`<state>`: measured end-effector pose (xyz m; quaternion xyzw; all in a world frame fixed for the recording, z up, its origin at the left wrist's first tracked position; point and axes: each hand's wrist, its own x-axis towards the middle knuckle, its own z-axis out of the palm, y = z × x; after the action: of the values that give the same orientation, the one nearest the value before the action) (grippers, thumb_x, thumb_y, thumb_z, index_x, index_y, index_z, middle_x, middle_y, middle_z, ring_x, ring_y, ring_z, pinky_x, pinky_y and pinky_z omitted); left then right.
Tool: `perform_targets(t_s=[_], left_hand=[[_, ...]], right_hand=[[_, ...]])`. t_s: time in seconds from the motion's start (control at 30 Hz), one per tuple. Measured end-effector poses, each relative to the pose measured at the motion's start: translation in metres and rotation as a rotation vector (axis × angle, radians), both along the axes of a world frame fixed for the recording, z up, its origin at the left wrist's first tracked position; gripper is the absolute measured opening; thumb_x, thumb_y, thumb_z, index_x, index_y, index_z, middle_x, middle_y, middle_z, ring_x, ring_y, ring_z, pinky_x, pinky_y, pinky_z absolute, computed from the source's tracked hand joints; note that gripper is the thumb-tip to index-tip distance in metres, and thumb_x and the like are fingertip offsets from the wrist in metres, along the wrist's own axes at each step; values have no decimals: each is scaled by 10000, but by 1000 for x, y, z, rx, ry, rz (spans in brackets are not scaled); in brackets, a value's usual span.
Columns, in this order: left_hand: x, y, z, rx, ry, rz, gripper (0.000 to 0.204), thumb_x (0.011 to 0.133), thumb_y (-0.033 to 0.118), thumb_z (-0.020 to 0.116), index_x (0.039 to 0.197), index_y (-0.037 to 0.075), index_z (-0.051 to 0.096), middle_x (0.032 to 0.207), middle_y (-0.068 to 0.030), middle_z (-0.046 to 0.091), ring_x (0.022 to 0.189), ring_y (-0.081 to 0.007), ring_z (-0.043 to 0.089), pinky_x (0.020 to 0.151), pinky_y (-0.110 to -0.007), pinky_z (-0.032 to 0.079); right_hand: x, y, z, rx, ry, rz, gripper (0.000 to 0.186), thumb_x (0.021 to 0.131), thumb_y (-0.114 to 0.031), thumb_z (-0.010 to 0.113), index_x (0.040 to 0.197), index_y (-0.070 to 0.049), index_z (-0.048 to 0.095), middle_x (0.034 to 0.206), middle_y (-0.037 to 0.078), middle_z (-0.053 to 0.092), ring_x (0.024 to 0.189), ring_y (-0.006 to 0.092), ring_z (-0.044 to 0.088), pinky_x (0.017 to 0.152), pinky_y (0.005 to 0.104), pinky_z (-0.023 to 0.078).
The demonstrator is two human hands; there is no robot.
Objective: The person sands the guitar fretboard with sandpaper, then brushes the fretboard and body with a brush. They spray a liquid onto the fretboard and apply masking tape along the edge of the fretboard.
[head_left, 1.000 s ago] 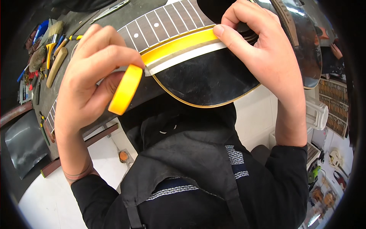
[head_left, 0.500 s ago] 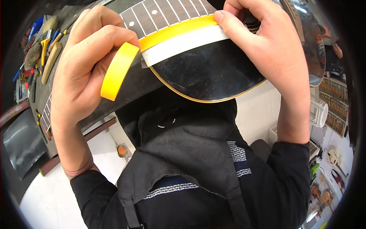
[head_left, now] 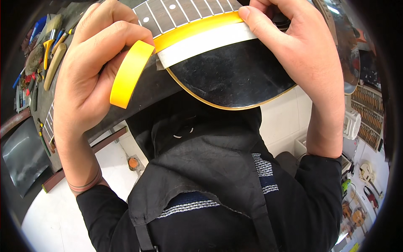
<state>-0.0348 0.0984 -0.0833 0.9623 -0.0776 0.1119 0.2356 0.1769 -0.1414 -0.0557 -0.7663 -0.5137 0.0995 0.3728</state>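
Observation:
A roll of yellow masking tape (head_left: 131,75) sits in my left hand (head_left: 86,77), whose fingers are curled round it. From it a yellow tape strip (head_left: 197,29) runs to the right along the edge of a dark fretboard (head_left: 184,11) with pale frets and dot inlays. My right hand (head_left: 304,54) has its thumb on the strip's far end; its other fingers are bent and partly out of view. Just nearer lies a white tape strip (head_left: 210,45) on the glossy black guitar body (head_left: 231,77), whose curved edge has light binding.
Brushes (head_left: 49,46) and several hand tools lie on the dark workbench (head_left: 109,119) at the left. A second fretted neck (head_left: 49,122) shows at the bench's left side. Racks of tools (head_left: 365,117) and a pale guitar body (head_left: 368,172) appear at the far right.
Everything at the bench sits slightly higher in the picture. Both hands keep their hold, and the tape strip stays stretched between them along the fretboard.

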Motion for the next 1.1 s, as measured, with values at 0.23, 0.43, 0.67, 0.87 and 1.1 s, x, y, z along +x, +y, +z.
perform_targets(t_s=[0.23,0.43,0.67,0.87,1.1], left_hand=[[-2,2,0,6,19,1,278,903,184,759,1149,56,776,1132,-116,601,1067,-259,621,870,-349,496],[-4,2,0,12,28,7,290,905,207,758,1152,57,774,1142,-118,603,1073,-259,623,866,-349,495],[-1,3,2,19,38,-10,311,887,230,769,1151,66,776,1147,-118,607,1078,-257,626,873,-342,498],[0,5,0,21,30,-25,347,876,282,777,1152,71,775,1145,-120,611,1077,-258,626,879,-341,498],[0,6,1,34,40,-18,331,908,281,773,1153,57,771,1142,-120,618,1084,-260,627,885,-342,500]], right_hand=[[-8,3,-15,58,-247,-7,195,949,-125,738,879,27,638,776,160,641,744,276,645,715,392,510],[-9,3,-8,23,-219,-11,191,950,-133,744,887,17,643,781,152,663,738,279,661,713,389,522],[-18,8,12,-170,-303,-103,180,939,-149,784,911,-7,676,789,152,707,741,282,718,697,375,543],[18,3,-19,17,-434,65,157,920,-108,809,964,-28,682,901,139,727,792,307,734,718,374,579],[26,10,-12,113,-760,324,110,907,-38,773,963,-40,678,1005,125,717,858,331,728,728,380,586]])
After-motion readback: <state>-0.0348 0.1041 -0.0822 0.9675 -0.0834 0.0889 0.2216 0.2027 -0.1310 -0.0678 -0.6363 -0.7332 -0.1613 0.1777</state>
